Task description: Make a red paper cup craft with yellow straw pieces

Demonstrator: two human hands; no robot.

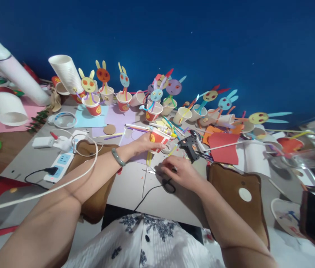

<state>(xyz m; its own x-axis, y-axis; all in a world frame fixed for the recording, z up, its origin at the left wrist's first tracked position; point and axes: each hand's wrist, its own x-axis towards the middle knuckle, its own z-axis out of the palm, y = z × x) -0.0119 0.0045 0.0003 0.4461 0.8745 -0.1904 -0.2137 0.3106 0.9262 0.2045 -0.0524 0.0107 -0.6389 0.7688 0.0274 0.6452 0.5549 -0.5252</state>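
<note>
My left hand point(142, 144), a bangle on its wrist, is closed around a red and white paper cup point(159, 138), which is tilted above the table. My right hand point(180, 172) is a little lower and to the right, its fingers curled together. Whether anything is between those fingers is hidden. Close below it lie scissors with black handles point(170, 187); the hand covers part of them. A black glue gun point(189, 148) rests just beyond the right hand. Yellow paper strips point(148, 159) show under the cup.
Along the blue wall stand several paper cups with rabbit-faced figures point(156, 96). A stack of white cups point(65, 70) leans at back left. On the left are a power strip point(61, 163) and a white cable point(70, 178). Red paper point(224, 148) and a brown cushion point(237, 197) lie right.
</note>
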